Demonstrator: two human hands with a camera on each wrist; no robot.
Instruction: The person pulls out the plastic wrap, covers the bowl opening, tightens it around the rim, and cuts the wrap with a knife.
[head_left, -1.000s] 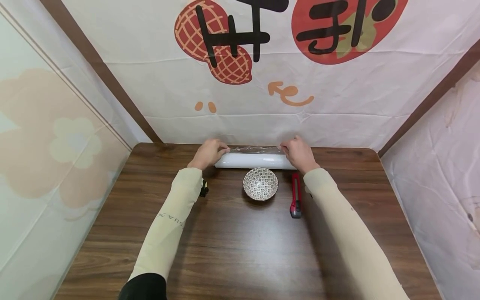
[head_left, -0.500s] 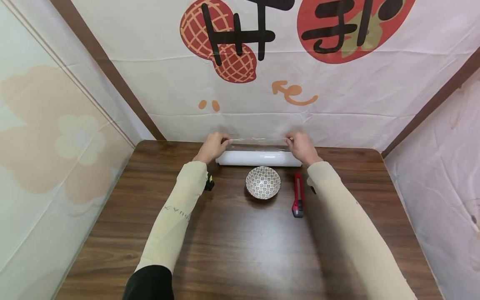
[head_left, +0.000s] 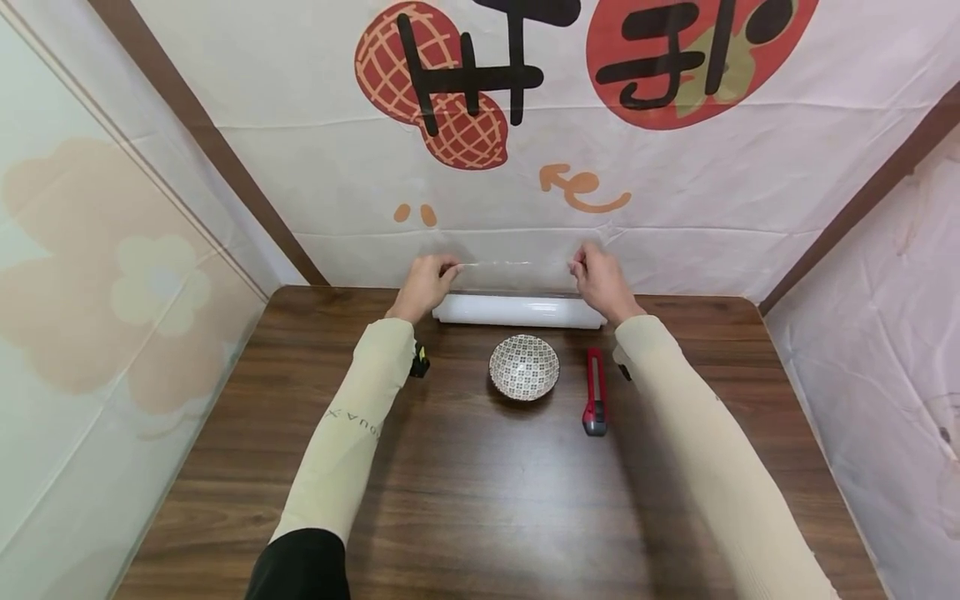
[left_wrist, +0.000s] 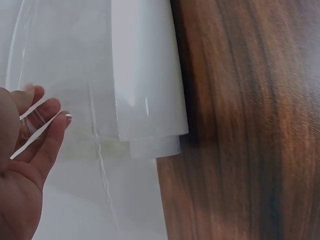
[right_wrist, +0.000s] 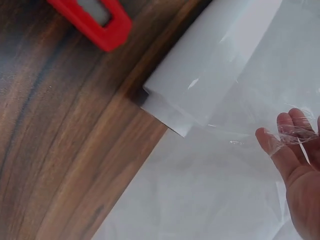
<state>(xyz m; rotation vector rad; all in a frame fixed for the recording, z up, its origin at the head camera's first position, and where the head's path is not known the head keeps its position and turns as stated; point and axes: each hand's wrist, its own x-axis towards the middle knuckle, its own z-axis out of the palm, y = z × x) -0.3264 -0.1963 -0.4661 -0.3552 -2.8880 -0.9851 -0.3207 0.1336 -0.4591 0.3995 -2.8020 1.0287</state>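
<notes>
A white roll of cling film (head_left: 517, 311) lies lengthwise along the table's back edge. From it a clear sheet of film (head_left: 504, 263) stretches beyond the roll towards the wall backdrop. My left hand (head_left: 426, 285) pinches the left end of the sheet's free edge. At the right end my right hand (head_left: 602, 282) pinches the same edge. In the left wrist view, film shows between the fingers (left_wrist: 49, 107). Crinkled film clings to the fingertips (right_wrist: 285, 118) in the right wrist view. A patterned bowl (head_left: 524, 367) sits in front of the roll.
A red utility knife (head_left: 595, 392) lies right of the bowl, near my right forearm. A small black object (head_left: 420, 362) shows beside my left wrist, partly hidden by the sleeve. The backdrop (head_left: 517, 196) rises directly behind the wooden table (head_left: 487, 500).
Both hands have moved up and away from the roll towards the backdrop, drawing out more film between them. The roll has shifted slightly backwards. Bowl and knife stay in place.
</notes>
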